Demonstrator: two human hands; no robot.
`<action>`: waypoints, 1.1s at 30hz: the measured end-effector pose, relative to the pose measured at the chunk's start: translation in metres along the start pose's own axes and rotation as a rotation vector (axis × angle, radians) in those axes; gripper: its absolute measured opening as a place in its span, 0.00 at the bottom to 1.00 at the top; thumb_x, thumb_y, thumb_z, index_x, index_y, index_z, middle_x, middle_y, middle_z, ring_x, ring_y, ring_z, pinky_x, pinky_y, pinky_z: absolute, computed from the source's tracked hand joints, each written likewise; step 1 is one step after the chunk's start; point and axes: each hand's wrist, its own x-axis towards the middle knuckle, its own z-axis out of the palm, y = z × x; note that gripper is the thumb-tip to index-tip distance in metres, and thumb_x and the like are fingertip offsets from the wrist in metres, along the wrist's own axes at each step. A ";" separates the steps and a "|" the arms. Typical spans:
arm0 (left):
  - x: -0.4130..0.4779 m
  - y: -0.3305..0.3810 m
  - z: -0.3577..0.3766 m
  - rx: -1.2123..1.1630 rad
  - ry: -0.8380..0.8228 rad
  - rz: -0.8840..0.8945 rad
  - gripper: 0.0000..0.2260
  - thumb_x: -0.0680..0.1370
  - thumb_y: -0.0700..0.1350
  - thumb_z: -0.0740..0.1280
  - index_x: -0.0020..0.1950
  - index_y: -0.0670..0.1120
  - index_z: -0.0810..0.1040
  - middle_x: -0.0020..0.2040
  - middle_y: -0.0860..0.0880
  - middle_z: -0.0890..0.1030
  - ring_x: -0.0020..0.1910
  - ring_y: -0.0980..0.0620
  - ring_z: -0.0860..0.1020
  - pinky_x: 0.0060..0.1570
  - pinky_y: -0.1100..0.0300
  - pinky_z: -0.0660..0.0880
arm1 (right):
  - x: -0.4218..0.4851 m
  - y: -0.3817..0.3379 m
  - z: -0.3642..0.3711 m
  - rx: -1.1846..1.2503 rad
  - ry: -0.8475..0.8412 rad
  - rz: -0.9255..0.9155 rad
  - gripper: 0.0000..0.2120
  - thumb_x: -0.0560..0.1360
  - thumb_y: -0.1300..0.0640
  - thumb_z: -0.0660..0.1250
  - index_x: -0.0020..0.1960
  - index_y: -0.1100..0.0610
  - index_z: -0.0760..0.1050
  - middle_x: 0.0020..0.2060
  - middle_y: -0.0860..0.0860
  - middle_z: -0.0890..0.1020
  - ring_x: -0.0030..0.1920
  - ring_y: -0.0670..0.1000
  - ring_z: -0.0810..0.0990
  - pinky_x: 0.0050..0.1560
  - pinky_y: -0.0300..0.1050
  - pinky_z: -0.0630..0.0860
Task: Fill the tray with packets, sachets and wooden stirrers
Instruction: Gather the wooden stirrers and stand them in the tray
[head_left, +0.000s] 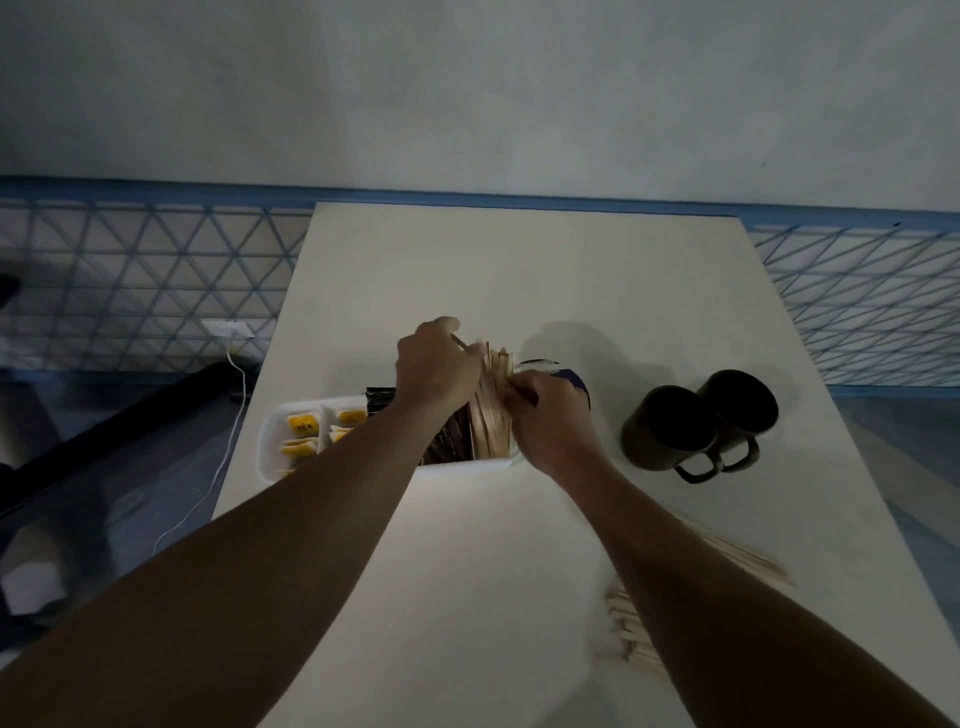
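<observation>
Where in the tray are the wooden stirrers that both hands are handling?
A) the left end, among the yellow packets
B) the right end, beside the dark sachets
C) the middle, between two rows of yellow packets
B: the wooden stirrers stand bundled at the right end of the tray, next to the dark sachets, with the left hand and right hand gripping them; the yellow packets fill the left end.
</observation>
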 end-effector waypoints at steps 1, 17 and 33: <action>0.000 0.000 0.000 -0.006 0.010 0.017 0.22 0.77 0.51 0.68 0.70 0.45 0.73 0.63 0.45 0.79 0.64 0.47 0.75 0.63 0.57 0.71 | 0.001 -0.001 0.001 -0.012 0.005 -0.006 0.09 0.81 0.57 0.64 0.53 0.56 0.83 0.39 0.47 0.83 0.38 0.42 0.78 0.37 0.33 0.69; -0.016 0.013 -0.004 -0.194 0.156 0.366 0.08 0.76 0.41 0.70 0.54 0.49 0.85 0.46 0.55 0.85 0.31 0.70 0.75 0.42 0.79 0.70 | 0.005 -0.014 -0.002 0.010 0.127 -0.005 0.06 0.77 0.58 0.70 0.52 0.56 0.84 0.40 0.47 0.85 0.36 0.40 0.77 0.36 0.26 0.66; -0.034 0.007 0.004 -0.003 0.117 0.354 0.09 0.76 0.43 0.69 0.54 0.48 0.85 0.53 0.51 0.85 0.52 0.55 0.82 0.56 0.68 0.72 | -0.016 0.014 -0.011 -0.064 0.123 0.051 0.08 0.75 0.62 0.70 0.52 0.57 0.84 0.46 0.52 0.86 0.46 0.50 0.82 0.45 0.35 0.76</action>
